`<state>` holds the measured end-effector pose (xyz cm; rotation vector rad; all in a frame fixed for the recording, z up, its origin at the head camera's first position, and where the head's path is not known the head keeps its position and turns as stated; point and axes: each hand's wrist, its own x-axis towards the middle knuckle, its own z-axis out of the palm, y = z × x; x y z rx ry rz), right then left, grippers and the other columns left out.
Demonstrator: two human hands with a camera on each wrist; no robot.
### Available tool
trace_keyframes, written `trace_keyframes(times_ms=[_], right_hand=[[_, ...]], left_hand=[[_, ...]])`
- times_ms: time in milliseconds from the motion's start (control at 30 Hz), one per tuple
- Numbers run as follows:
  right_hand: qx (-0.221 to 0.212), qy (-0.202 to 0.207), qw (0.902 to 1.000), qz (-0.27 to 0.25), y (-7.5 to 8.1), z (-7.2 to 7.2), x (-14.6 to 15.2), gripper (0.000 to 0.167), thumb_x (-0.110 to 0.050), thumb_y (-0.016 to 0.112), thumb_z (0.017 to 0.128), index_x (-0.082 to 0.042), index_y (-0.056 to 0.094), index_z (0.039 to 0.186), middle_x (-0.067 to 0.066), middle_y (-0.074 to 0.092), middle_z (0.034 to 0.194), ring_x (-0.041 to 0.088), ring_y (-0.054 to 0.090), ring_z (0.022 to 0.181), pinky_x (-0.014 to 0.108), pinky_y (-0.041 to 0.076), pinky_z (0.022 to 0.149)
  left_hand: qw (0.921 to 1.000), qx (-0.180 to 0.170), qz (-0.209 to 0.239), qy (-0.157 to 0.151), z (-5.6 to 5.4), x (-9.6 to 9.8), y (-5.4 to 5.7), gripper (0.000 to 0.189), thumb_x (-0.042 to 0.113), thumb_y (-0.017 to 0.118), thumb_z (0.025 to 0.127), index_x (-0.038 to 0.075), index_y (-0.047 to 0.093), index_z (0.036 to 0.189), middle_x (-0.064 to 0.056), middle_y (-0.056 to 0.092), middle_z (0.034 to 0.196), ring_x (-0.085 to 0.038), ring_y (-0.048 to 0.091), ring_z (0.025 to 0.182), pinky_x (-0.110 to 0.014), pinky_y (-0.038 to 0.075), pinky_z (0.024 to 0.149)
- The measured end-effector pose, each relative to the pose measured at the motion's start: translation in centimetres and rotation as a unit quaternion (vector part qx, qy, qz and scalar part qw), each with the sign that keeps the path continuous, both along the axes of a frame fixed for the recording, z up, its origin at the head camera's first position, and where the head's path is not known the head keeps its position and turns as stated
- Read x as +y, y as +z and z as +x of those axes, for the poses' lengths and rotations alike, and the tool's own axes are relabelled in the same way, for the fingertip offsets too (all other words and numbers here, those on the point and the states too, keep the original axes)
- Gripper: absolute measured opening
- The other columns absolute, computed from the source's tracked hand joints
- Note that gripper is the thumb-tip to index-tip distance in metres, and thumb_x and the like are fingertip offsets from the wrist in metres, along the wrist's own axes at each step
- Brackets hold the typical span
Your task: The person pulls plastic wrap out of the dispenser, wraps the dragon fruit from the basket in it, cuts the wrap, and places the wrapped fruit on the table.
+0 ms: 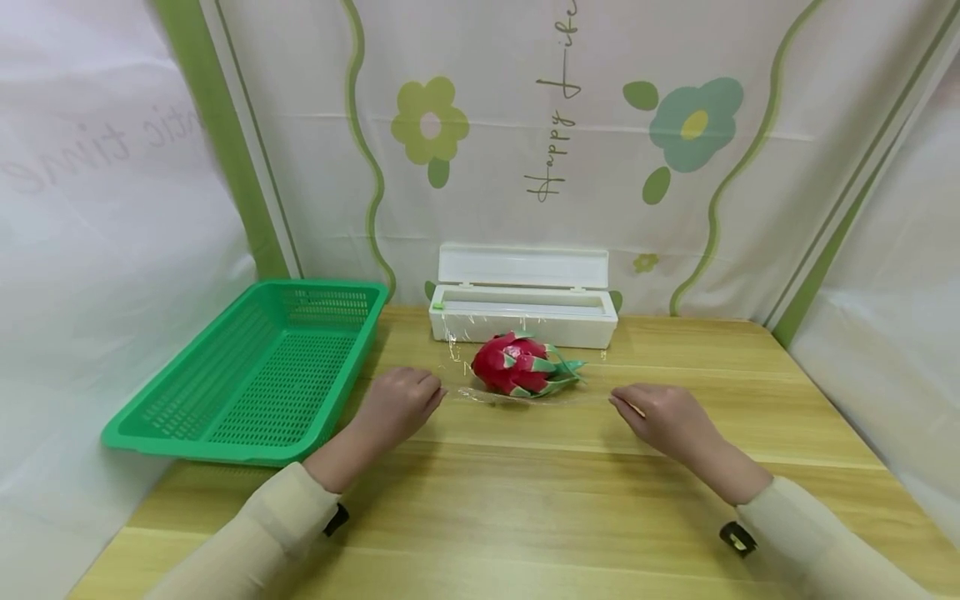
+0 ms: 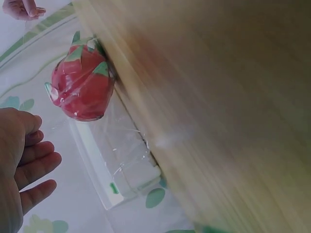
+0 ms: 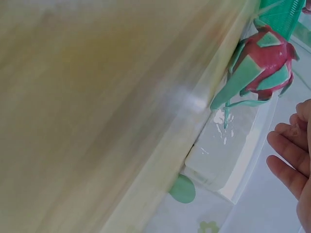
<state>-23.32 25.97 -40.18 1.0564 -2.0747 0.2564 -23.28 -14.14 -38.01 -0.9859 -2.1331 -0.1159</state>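
Observation:
A red dragon fruit with green scales lies on its side near the middle of the wooden table, its long green tips toward the right. Clear cling film spreads around the fruit, its wrinkled near edge catching the light. To the left of the fruit, my left hand pinches the film between thumb and forefinger. My right hand pinches the opposite side, right of the green tips. In the left wrist view the other fingers of the left hand are loosely bent, and shiny film creases show beyond the fruit.
Behind the fruit stands a white cling film box with its lid raised and a small green piece at its left end. A green plastic basket sits at the left of the table. Printed white curtains enclose the back and sides.

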Motion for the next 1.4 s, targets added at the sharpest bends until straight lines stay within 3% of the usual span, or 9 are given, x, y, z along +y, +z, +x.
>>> trace_keyframes(times_ms=[300,533,800,833,933,1000,1067,1400], right_hand=[[-0.005,-0.02,0.9998,-0.003,0.2,-0.7,-0.1,0.054,-0.038,0.036,0.105,-0.003,0.071,0.084,0.007,0.071,0.073,0.019,0.068,0.058,0.036,0.053,0.047],[-0.014,-0.031,0.9994,-0.005,0.4,-1.6,-0.1,0.056,-0.039,0.035,0.105,-0.002,0.071,0.085,0.008,0.071,0.074,0.02,0.067,0.058,0.036,0.052,0.047],[-0.023,-0.046,0.9986,-0.013,0.5,-2.8,0.0,0.059,-0.042,0.033,0.105,-0.001,0.071,0.086,0.009,0.07,0.074,0.022,0.067,0.059,0.038,0.052,0.047],[-0.023,-0.047,0.9985,-0.012,0.5,-3.0,0.0,0.057,-0.04,0.034,0.105,-0.001,0.071,0.086,0.009,0.07,0.074,0.022,0.067,0.059,0.038,0.052,0.047],[-0.029,-0.05,0.9983,-0.012,0.6,-3.3,0.0,0.033,-0.027,0.056,0.1,-0.001,0.071,0.086,0.008,0.07,0.075,0.021,0.066,0.058,0.038,0.052,0.047],[-0.034,-0.056,0.9978,-0.012,0.6,-3.4,-0.1,0.015,-0.015,0.068,0.091,-0.001,0.071,0.086,0.008,0.071,0.075,0.021,0.066,0.058,0.038,0.052,0.048],[-0.043,-0.064,0.997,-0.012,0.6,-3.5,-0.2,0.009,-0.005,0.076,0.08,-0.001,0.071,0.086,0.008,0.071,0.075,0.021,0.066,0.058,0.039,0.052,0.049],[-0.095,-0.097,0.9907,-0.007,0.6,-4.5,-0.6,0.007,-0.006,0.076,0.081,-0.002,0.072,0.085,0.009,0.071,0.075,0.022,0.065,0.058,0.041,0.053,0.052]], left_hand=[[0.9995,-0.006,0.022,0.02,-0.8,0.3,0.5,0.016,0.013,0.082,0.079,0.003,0.069,0.075,-0.007,0.069,0.071,-0.022,0.064,0.058,-0.033,0.052,0.053],[0.9982,-0.011,0.042,0.041,-2.0,0.6,0.3,0.016,0.01,0.082,0.078,0.002,0.069,0.076,-0.008,0.068,0.07,-0.023,0.063,0.056,-0.034,0.051,0.051],[0.9962,-0.033,0.047,0.065,-3.1,1.1,0.6,0.013,0.012,0.076,0.085,0.002,0.069,0.08,-0.008,0.065,0.067,-0.023,0.059,0.053,-0.034,0.049,0.049],[0.996,-0.035,0.046,0.069,-3.2,1.2,0.6,0.013,0.012,0.076,0.085,0.002,0.07,0.081,-0.008,0.065,0.067,-0.023,0.059,0.053,-0.035,0.049,0.049],[0.9952,-0.038,0.045,0.079,-3.6,1.2,0.6,0.013,0.012,0.074,0.087,0.001,0.069,0.08,-0.008,0.065,0.065,-0.023,0.059,0.052,-0.036,0.048,0.048],[0.9947,-0.037,0.047,0.084,-3.8,1.3,0.5,0.014,0.012,0.074,0.086,0.002,0.069,0.078,-0.008,0.063,0.064,-0.024,0.058,0.051,-0.037,0.047,0.046],[0.9943,-0.035,0.052,0.086,-4.1,1.4,0.4,0.016,0.012,0.075,0.085,0.002,0.067,0.076,-0.008,0.063,0.063,-0.025,0.058,0.05,-0.039,0.046,0.045],[0.9917,-0.033,0.055,0.111,-5.4,1.7,-0.1,0.023,0.015,0.076,0.085,0.005,0.062,0.07,-0.009,0.057,0.058,-0.028,0.055,0.047,-0.042,0.043,0.044]])
